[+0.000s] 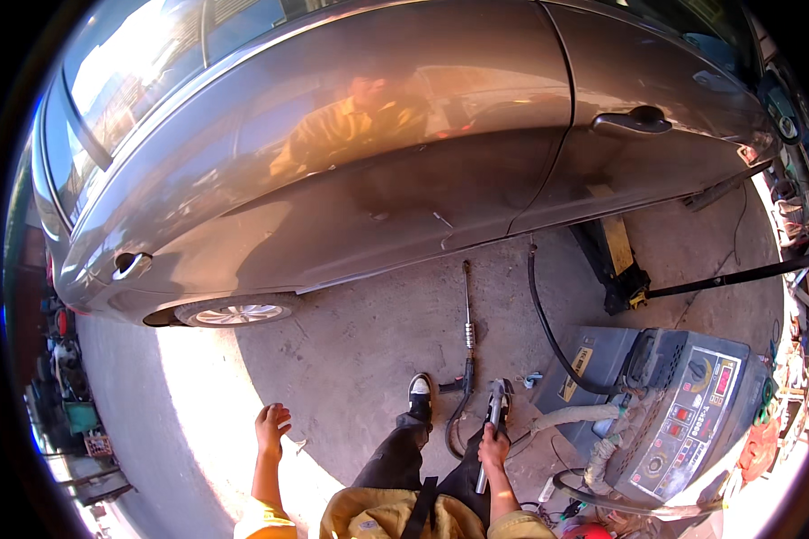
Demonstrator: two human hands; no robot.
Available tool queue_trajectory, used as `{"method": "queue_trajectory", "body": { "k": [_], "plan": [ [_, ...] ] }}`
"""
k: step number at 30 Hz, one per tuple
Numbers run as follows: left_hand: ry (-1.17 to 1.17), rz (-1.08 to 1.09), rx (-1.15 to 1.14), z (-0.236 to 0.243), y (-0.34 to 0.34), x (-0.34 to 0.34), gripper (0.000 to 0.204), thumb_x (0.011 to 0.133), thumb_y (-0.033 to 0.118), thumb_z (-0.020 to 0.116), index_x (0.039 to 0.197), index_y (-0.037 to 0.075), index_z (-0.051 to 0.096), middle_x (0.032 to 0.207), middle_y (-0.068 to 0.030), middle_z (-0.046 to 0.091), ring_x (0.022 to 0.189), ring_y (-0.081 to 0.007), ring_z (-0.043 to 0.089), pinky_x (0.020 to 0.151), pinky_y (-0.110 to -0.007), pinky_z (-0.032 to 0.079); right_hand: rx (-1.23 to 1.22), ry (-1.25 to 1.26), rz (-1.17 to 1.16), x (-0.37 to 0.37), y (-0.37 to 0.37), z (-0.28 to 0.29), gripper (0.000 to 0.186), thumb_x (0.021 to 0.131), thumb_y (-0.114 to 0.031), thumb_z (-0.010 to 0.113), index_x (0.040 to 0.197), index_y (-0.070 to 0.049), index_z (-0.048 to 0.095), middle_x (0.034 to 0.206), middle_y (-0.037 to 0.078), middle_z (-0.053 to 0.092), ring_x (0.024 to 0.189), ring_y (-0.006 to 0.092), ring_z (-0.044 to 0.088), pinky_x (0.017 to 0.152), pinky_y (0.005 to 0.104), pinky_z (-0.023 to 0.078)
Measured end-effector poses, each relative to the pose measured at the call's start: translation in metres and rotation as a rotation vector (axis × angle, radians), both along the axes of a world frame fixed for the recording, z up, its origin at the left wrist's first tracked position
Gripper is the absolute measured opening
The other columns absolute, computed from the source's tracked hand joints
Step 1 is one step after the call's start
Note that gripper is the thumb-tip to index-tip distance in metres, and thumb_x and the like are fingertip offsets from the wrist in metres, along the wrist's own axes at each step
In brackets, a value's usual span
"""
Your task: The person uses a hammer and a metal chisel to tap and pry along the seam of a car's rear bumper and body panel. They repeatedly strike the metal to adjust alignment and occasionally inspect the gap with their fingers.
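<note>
My right hand (pixel 493 448) is closed around a long silver metal tool (pixel 495 409), held upright over my right shoe; its exact kind is hard to make out. Nothing shows in my left hand (pixel 272 424), which hangs at the left with its fingers loosely bent and apart. Ahead of me stands a bronze-brown car (pixel 377 171), with pale scuffs low on its side. Between my feet and the car, a dent-puller gun (pixel 468 346) lies on the concrete, its thin rod pointing at the car and a black cable trailing from its grip.
A grey welding machine (pixel 683 418) with a control panel and thick cables stands at the right. One black cable (pixel 542 314) runs to the car's lower edge. A floor jack (pixel 618 256) sits under the car, its long handle reaching right. Clutter lines both sides.
</note>
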State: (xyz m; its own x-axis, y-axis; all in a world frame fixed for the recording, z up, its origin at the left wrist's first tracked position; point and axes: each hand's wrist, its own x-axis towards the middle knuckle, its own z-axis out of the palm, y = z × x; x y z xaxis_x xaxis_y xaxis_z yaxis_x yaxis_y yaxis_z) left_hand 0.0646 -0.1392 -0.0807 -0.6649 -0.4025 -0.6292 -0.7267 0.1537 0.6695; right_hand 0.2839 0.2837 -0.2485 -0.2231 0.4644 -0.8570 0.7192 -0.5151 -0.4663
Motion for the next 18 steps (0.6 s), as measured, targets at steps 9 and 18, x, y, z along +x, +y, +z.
{"method": "queue_trajectory", "body": {
  "k": [9,18],
  "plan": [
    [0.094,-0.473,-0.068,0.012,0.083,-0.038,0.028,0.104,0.027,0.051,0.113,0.005,0.066,0.101,-0.0053,0.07,0.095,-0.0154,0.064,0.082,-0.032,0.05,0.06,-0.062,0.039,0.008,0.016,-0.004,0.035,0.101,-0.041,0.059,0.084,-0.012,0.049,0.052,-0.003,0.04,0.036,0.0087,0.038,0.032,0.0286,0.03],
    [-0.011,-0.942,-0.162,-0.054,0.145,0.003,0.02,0.099,0.013,0.059,0.113,0.0,0.066,0.095,-0.0096,0.071,0.087,-0.0145,0.066,0.075,-0.028,0.051,0.153,0.038,-0.137,0.016,0.016,-0.05,0.034,0.1,-0.045,0.059,0.089,-0.013,0.055,0.053,-0.006,0.039,0.038,0.0056,0.037,0.034,0.0251,0.027]
  ]
}}
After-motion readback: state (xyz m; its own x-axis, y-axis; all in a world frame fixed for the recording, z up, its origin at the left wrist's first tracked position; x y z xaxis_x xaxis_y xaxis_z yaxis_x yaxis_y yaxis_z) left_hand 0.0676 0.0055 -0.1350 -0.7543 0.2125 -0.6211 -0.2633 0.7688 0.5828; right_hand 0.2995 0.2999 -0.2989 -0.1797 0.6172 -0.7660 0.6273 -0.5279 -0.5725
